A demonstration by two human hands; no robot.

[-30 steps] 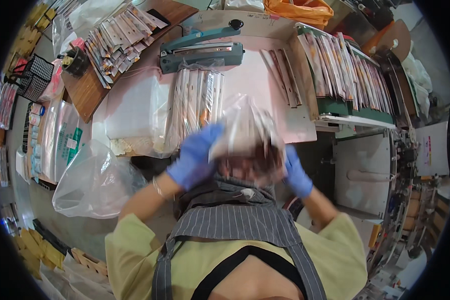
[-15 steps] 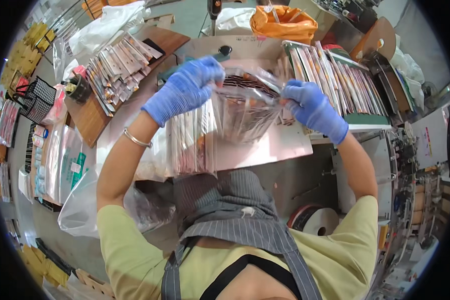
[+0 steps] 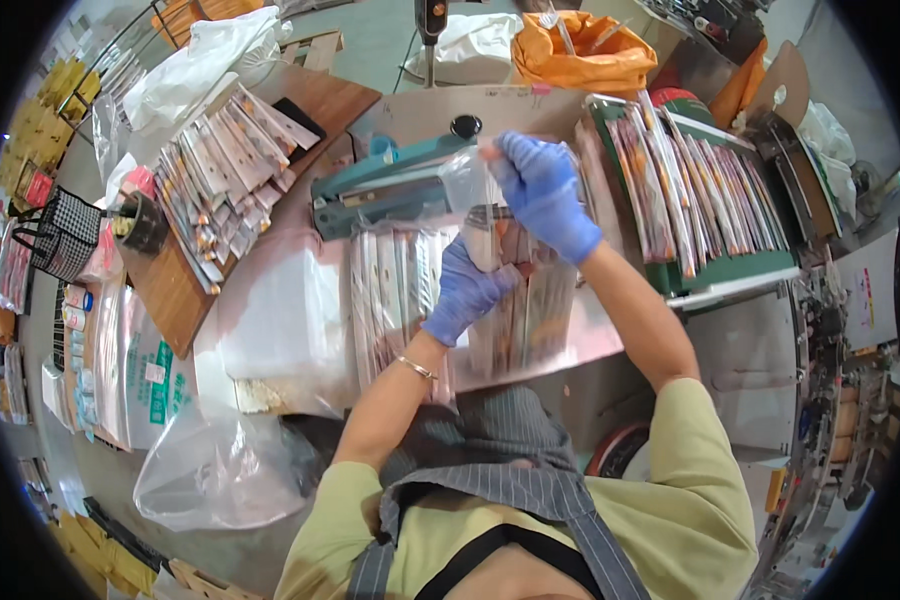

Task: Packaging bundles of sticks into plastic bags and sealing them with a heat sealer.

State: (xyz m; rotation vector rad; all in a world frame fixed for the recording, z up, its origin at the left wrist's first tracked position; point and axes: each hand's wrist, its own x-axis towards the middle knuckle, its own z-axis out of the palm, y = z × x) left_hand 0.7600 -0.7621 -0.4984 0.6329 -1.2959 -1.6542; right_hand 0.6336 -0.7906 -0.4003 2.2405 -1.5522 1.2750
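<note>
In the head view, the bag (image 3: 528, 325) of packets is just right of centre over the table (image 3: 490, 378), at the 3 o'clock side of a second bag (image 3: 380, 305) that lies there filled. The left hand (image 3: 470, 288) is closed round its upper left side; the right hand (image 3: 550, 198), above at 1 o'clock, pinches the clear film at its mouth. Both hands cover much of its top, and the film hides the near end of the sealer (image 3: 375, 200) at 11 o'clock. A white stack (image 3: 280, 320) fills 9 o'clock, a loose bag (image 3: 220, 475) slumps at 8, and a board (image 3: 165, 305) spread with packets slants across 10, a cup (image 3: 148, 225) on its outer edge. The rack (image 3: 730, 278) of packets stands at 2 o'clock, an orange bag (image 3: 582, 55) at 1. Half a second ago the hands were apart on either side of the raised mouth; since then the left has dropped towards 6 o'clock, the right has swung inward towards 11, and more of the sealer shows.
</note>
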